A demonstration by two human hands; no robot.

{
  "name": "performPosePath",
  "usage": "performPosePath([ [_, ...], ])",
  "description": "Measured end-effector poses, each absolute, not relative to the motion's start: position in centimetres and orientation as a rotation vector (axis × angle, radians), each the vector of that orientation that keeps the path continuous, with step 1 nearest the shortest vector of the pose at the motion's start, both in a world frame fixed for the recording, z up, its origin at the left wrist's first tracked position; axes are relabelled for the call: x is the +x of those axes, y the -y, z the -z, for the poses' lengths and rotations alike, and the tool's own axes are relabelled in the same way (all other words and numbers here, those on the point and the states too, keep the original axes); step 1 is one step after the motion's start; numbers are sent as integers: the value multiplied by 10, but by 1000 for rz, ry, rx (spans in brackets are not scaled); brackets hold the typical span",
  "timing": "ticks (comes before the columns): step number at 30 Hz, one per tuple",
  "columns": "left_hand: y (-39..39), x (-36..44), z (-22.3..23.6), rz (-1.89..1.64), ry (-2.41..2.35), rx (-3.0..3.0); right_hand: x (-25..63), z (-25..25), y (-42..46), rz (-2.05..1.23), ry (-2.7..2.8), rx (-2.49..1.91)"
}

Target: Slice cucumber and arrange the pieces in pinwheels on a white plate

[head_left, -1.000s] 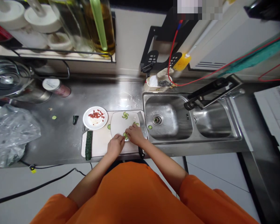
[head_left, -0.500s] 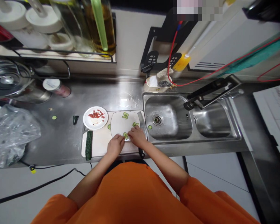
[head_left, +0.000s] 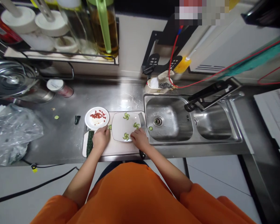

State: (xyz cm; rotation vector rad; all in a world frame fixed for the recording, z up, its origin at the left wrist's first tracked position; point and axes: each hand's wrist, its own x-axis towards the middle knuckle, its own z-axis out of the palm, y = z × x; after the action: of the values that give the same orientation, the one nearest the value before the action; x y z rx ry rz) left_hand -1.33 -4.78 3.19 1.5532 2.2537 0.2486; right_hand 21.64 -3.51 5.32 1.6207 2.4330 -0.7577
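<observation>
A white squarish plate [head_left: 119,124] lies on the white cutting board [head_left: 119,151], bearing three pinwheels of cucumber slices; the nearest pinwheel [head_left: 126,136] is by its front edge. My right hand [head_left: 140,139] is at the plate's right front corner, fingers bent and loosely apart, tips close to that pinwheel. Over the board's left part is my left hand [head_left: 101,138], fingers partly curled with nothing visible in them. It is just in front of a round white plate [head_left: 86,119] of small red dried berries [head_left: 98,115] and beside a length of cucumber [head_left: 90,143], which it partly covers.
A knife [head_left: 142,119] lies along the board's right side, its handle near the counter edge. The double sink [head_left: 168,140] is to the right. Plastic bags [head_left: 16,127], a lidded pot [head_left: 12,79] and a small can [head_left: 60,88] stand left. Cucumber scraps lie about.
My left hand has left the near pinwheel and moved left toward the berry plate. My right hand has drawn slightly right of the pinwheel. The view has shifted a little.
</observation>
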Motion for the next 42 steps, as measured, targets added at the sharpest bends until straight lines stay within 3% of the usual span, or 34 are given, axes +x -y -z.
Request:
performPosePath([
  [28,43,-4,-19,-264,-2264,1455,222,-53,50,790,-2468,1636],
  [42,49,-11,-34,-814,-2113,914,221,-47,44,934,-2534,1714],
])
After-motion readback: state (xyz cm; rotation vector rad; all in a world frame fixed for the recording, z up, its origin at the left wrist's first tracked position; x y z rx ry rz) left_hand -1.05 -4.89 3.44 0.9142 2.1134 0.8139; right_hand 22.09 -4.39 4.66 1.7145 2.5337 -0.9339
